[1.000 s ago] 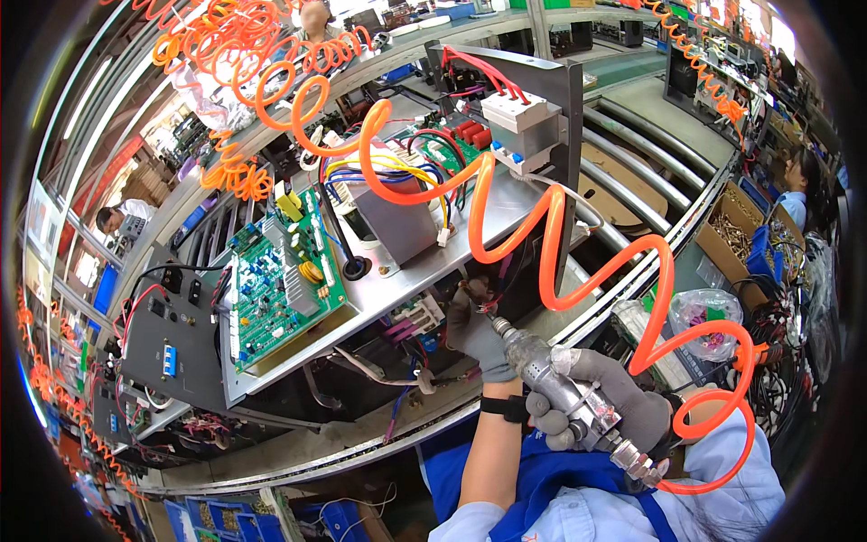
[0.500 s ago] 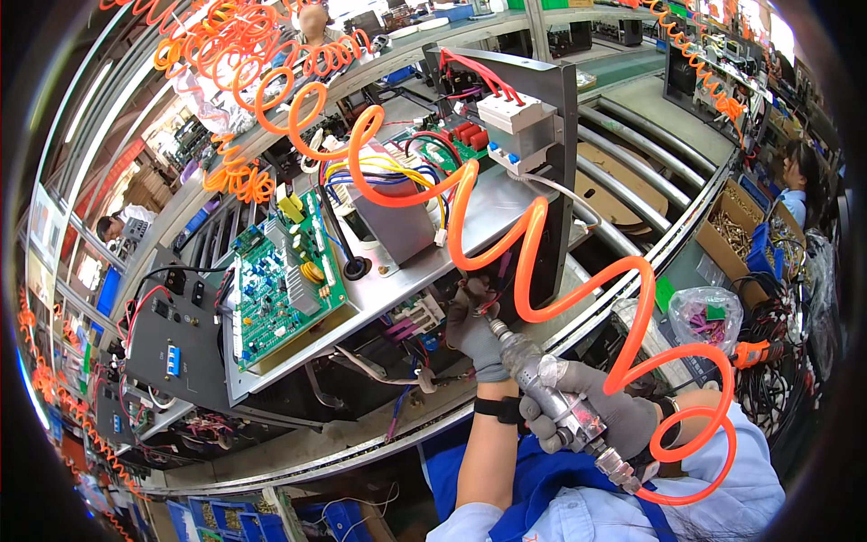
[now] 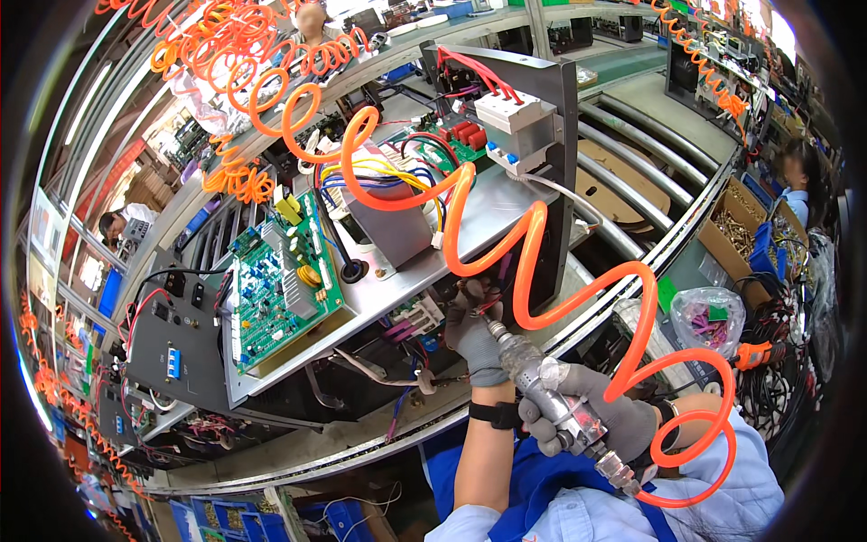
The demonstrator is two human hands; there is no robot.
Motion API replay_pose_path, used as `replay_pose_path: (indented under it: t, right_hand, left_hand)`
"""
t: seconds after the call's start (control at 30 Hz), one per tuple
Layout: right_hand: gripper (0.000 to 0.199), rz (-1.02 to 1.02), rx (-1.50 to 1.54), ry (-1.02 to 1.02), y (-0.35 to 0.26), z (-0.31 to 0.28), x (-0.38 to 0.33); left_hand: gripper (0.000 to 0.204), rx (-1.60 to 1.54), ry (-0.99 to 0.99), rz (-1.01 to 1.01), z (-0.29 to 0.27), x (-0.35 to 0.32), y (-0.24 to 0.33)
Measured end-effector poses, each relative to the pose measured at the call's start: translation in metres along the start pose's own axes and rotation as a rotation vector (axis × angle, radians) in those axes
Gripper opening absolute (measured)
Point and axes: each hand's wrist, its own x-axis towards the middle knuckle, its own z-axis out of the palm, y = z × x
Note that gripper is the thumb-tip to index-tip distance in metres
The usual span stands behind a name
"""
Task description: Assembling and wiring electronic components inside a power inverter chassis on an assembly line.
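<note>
A gloved right hand (image 3: 591, 417) grips a pneumatic screwdriver (image 3: 542, 388) whose tip meets the chassis (image 3: 506, 212) edge just above the left hand (image 3: 474, 334), which clasps the bit there; boards look mounted, fastening seemingly under way.

screwdriver (image 3: 551, 397) tip: hidden behind left hand (image 3: 476, 336) | screw: unseen

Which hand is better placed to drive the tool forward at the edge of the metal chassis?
Probably the right hand: it grips the body of the air screwdriver. The left hand only steadies the tip at the metal chassis.
</note>
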Motion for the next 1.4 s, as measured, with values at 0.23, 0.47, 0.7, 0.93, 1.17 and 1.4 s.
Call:
replay_pose_path:
  t: [0.23,0.47,0.7,0.93,1.17,1.4]
  right_hand:
    - [0.048,0.005,-0.006,-0.009,0.000,-0.003,0.003]
    - [0.048,-0.001,-0.021,-0.016,0.002,-0.007,0.001]
    - [0.048,-0.005,-0.024,-0.017,-0.014,-0.017,-0.011]
    - [0.049,0.020,-0.031,-0.025,-0.022,-0.029,-0.016]
    - [0.049,0.025,-0.026,-0.032,-0.037,0.016,0.044]
    - [0.048,0.030,0.073,-0.053,-0.027,-0.042,-0.008]
  left_hand:
    - [0.020,0.373,0.082,0.062,-0.008,-0.004,-0.003]
    - [0.026,0.099,-0.010,-0.040,0.016,-0.013,-0.010]
    - [0.029,0.170,-0.076,0.058,0.005,-0.005,-0.006]
    - [0.027,-0.019,-0.188,-0.045,-0.001,-0.002,-0.005]
    - [0.023,0.160,-0.093,0.071,0.003,-0.003,-0.008]
    - [0.035,0.432,-0.088,0.138,0.009,-0.011,-0.023]
